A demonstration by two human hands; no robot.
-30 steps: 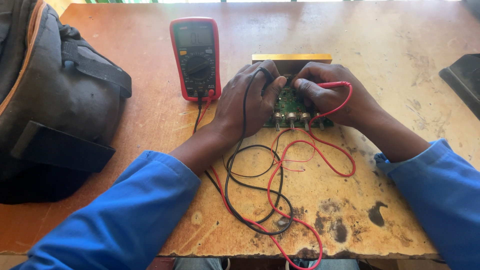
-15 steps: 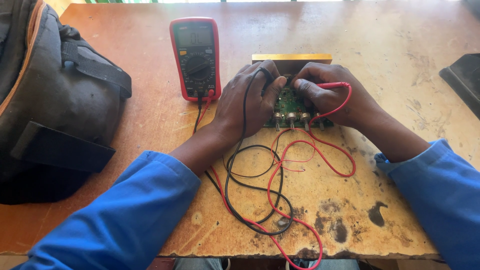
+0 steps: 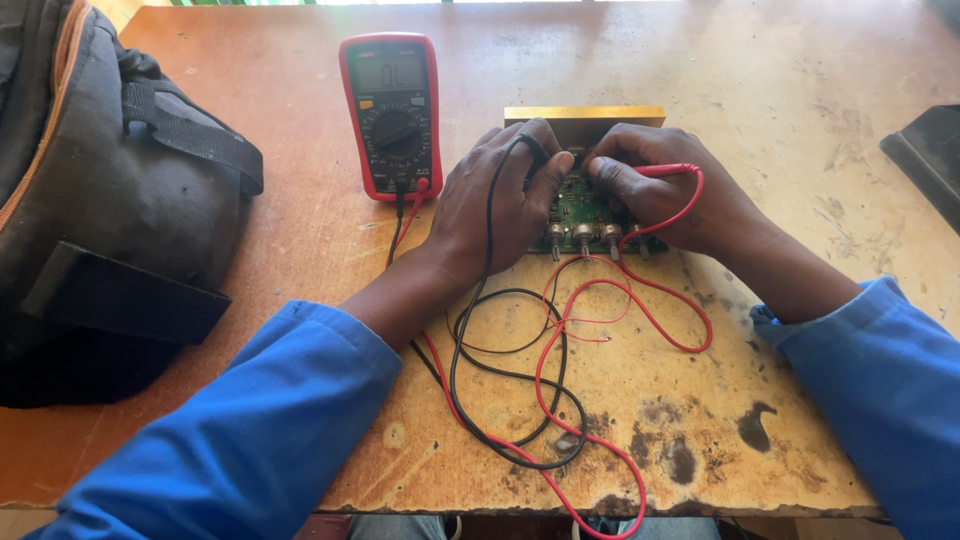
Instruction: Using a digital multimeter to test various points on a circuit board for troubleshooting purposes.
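Observation:
A green circuit board (image 3: 585, 212) with a row of knob shafts along its near edge lies on the worn wooden table (image 3: 740, 90), backed by a gold-coloured strip (image 3: 585, 117). My left hand (image 3: 500, 200) pinches the black probe (image 3: 533, 150) down onto the board. My right hand (image 3: 660, 195) holds the red probe (image 3: 668, 170) against the board just beside it. Black lead (image 3: 500, 440) and red lead (image 3: 640, 300) coil toward me and run back to a red-cased multimeter (image 3: 392, 115) standing left of the board.
A dark grey backpack (image 3: 95, 200) fills the table's left side. A black object (image 3: 925, 155) sits at the right edge. The table's near edge (image 3: 600, 505) is stained and chipped, with the leads looping over it.

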